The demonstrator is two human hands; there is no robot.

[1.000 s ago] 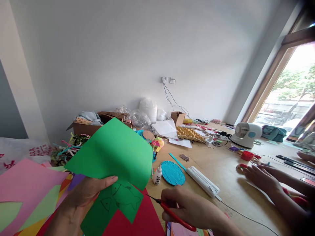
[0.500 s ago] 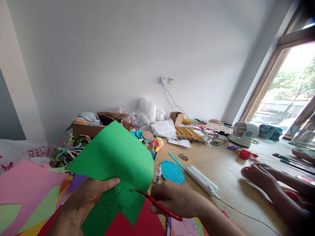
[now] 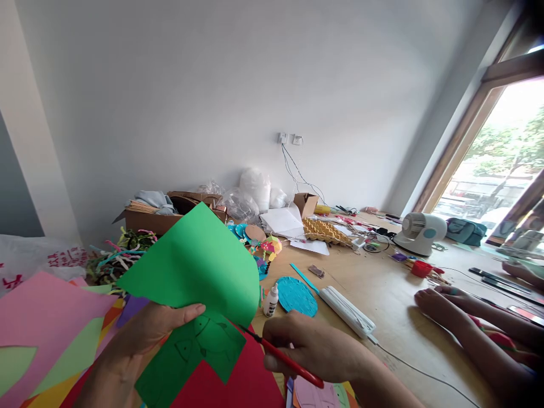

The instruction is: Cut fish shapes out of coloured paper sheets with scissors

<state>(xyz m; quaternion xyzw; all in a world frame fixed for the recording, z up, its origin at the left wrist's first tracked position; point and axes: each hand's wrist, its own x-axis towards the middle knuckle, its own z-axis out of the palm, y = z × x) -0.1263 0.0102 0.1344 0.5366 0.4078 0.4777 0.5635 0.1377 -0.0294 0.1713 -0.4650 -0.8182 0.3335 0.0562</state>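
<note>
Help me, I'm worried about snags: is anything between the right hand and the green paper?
Only the scissors, held in the right hand, their blades seemingly at the green paper's edge. Nothing else visible blocks it; the bottle stands farther back.

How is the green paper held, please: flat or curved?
Curved: the green paper bows above the left hand, its right side rounding downward.

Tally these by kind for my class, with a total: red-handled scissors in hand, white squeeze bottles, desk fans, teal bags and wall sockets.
Red-handled scissors in hand: 1
White squeeze bottle: 1
Desk fan: 1
Teal bag: 1
Wall sockets: 2
Total: 6
</note>
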